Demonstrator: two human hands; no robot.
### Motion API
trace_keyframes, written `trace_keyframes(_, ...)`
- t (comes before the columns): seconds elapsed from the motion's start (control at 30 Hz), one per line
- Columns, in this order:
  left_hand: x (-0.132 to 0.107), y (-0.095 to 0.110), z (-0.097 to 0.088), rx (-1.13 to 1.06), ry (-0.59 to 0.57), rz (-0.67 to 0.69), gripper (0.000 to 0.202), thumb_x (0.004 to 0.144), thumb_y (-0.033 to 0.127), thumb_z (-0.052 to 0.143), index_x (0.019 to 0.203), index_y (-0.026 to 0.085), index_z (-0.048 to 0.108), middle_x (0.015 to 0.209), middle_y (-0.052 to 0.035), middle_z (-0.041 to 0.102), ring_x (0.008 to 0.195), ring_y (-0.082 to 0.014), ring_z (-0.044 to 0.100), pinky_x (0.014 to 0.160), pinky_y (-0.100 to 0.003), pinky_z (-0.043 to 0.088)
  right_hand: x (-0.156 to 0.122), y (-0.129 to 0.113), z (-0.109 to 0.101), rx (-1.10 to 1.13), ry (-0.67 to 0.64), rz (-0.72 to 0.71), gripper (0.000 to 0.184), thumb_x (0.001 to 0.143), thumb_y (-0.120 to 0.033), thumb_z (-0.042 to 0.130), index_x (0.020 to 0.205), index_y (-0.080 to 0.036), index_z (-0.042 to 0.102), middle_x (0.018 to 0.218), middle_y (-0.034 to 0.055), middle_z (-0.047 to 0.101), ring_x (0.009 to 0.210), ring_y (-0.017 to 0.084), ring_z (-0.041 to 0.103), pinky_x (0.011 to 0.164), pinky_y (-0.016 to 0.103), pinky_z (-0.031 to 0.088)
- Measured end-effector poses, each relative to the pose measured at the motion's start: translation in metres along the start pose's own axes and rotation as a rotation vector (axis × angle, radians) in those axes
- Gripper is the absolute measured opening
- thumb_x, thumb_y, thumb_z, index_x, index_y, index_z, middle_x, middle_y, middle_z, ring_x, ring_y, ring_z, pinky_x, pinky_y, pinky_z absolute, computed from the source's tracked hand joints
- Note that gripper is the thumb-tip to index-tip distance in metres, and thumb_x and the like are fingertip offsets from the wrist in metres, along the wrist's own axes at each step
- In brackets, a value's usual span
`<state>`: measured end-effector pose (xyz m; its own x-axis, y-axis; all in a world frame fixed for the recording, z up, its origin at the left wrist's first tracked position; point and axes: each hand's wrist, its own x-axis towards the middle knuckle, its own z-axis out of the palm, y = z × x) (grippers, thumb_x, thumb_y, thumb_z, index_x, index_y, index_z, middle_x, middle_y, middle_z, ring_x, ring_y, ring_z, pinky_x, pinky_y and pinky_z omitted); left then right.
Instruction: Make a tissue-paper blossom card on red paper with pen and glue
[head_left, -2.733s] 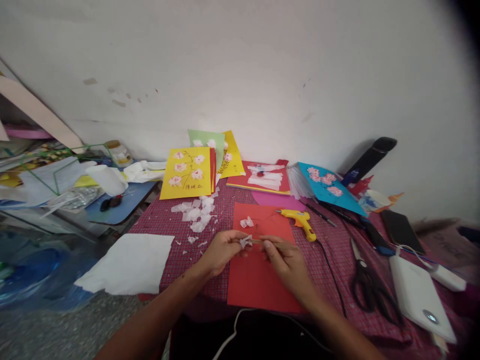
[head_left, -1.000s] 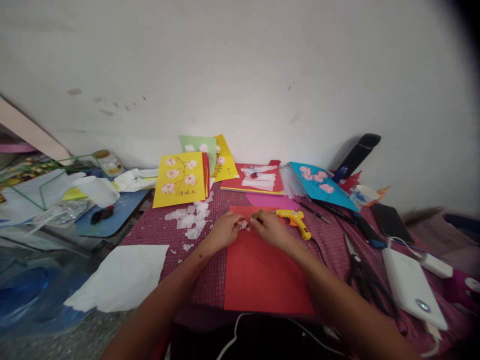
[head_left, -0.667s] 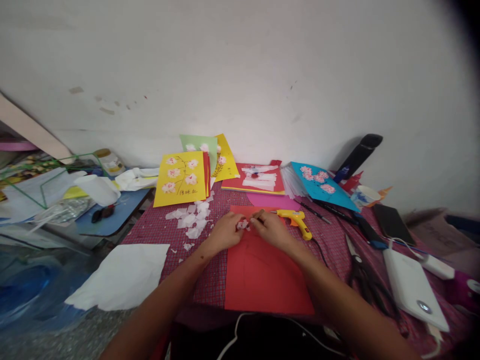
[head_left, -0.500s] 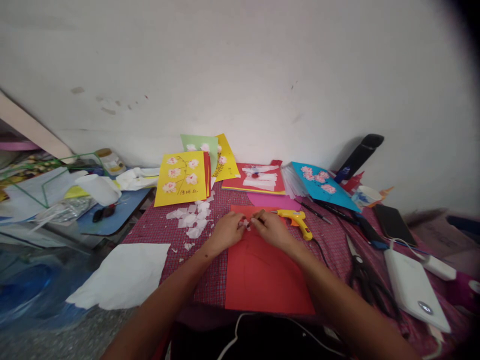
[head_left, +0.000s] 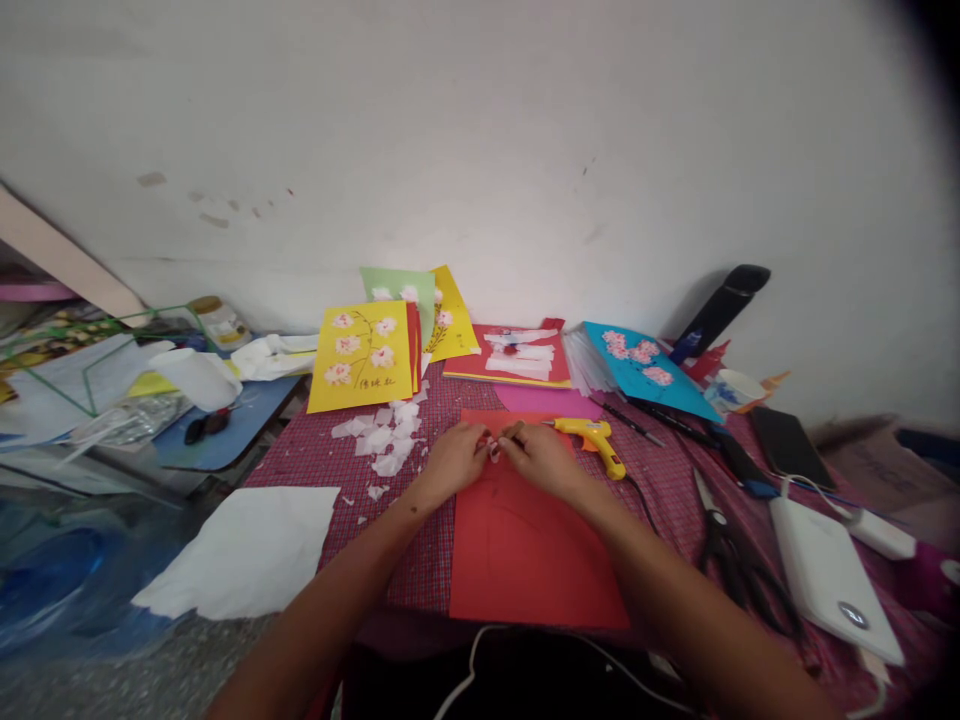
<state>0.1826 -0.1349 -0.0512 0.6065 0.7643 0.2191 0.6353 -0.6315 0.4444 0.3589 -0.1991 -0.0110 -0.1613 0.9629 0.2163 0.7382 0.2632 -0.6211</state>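
Note:
A red sheet of card (head_left: 529, 545) lies in front of me on the checked cloth. Near its far edge my left hand (head_left: 454, 460) and my right hand (head_left: 541, 458) meet, fingertips pinched together on a small white tissue flower (head_left: 493, 447) that rests on the card. Both hands have their fingers curled and pressed onto the flower. Most of the flower is hidden by the fingertips.
A yellow glue gun (head_left: 595, 440) lies just right of my right hand. Loose white tissue scraps (head_left: 384, 432) sit to the left. Finished flower cards, yellow (head_left: 364, 357) and blue (head_left: 643, 366), stand at the back. Scissors (head_left: 721, 545) and a white power bank (head_left: 829, 575) lie on the right.
Earlier the hands held the tissue flower above the near part of the card. They moved to the card's far edge and now press the flower down there.

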Motion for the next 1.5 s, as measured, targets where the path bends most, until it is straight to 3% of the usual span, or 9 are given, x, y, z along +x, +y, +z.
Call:
trace_keyframes(0.23,-0.006,0.004,-0.008,-0.048,-0.005,0.005,0.010,0.086,0.019,0.055,0.091,0.020,0.063,0.093,-0.0056,0.068,0.089,-0.0209,0.062,0.077,-0.032,0.047,0.012,-0.009,0.001,-0.116,-0.017,0.052,0.019,0.091,-0.010,0.054,0.080,-0.018,0.066,0.078,0.0063,0.073,0.067,0.016,0.063,0.061,0.024,0.037)
trace_keyframes(0.37,-0.009,0.011,-0.008,-0.022,-0.016,-0.021,0.019,0.078,0.028,0.069,0.094,0.021,0.063,0.096,-0.0053,0.067,0.085,-0.0218,0.062,0.074,-0.032,0.048,0.013,-0.010,0.001,-0.142,-0.002,0.074,0.019,0.092,-0.012,0.054,0.079,-0.018,0.066,0.078,0.0062,0.073,0.068,0.016,0.063,0.060,0.024,0.035)
trace_keyframes(0.47,-0.009,0.016,-0.006,0.014,-0.005,-0.046,0.018,0.083,0.035,0.067,0.094,0.022,0.063,0.093,-0.0058,0.067,0.084,-0.0225,0.063,0.073,-0.033,0.047,0.011,-0.008,0.001,-0.134,0.010,0.071,0.020,0.094,-0.015,0.053,0.079,-0.018,0.067,0.081,0.0061,0.074,0.070,0.016,0.065,0.061,0.024,0.036)
trace_keyframes(0.57,-0.008,0.016,-0.004,0.028,0.006,-0.052,0.010,0.089,0.028,0.056,0.090,0.021,0.063,0.089,-0.0060,0.066,0.083,-0.0216,0.063,0.074,-0.032,0.047,0.010,-0.007,0.001,-0.114,0.024,0.071,0.021,0.094,-0.015,0.052,0.081,-0.018,0.068,0.082,0.0060,0.075,0.071,0.016,0.066,0.062,0.024,0.038)
trace_keyframes(1.13,-0.007,0.015,-0.004,0.041,-0.028,-0.043,0.016,0.093,0.030,0.055,0.091,0.018,0.066,0.091,-0.0094,0.067,0.084,-0.0225,0.063,0.077,-0.033,0.048,0.009,0.007,0.002,0.053,0.090,0.068,0.018,0.093,-0.023,0.056,0.078,-0.018,0.066,0.076,0.0038,0.073,0.069,0.017,0.066,0.061,0.025,0.041)
trace_keyframes(1.5,-0.008,0.016,-0.005,0.036,-0.031,-0.039,0.014,0.091,0.029,0.058,0.097,0.020,0.067,0.093,-0.0079,0.069,0.089,-0.0233,0.064,0.080,-0.034,0.048,0.001,-0.007,-0.017,0.115,0.179,0.092,0.020,0.092,-0.031,0.056,0.077,-0.020,0.062,0.072,0.0032,0.070,0.065,0.017,0.064,0.060,0.026,0.043)
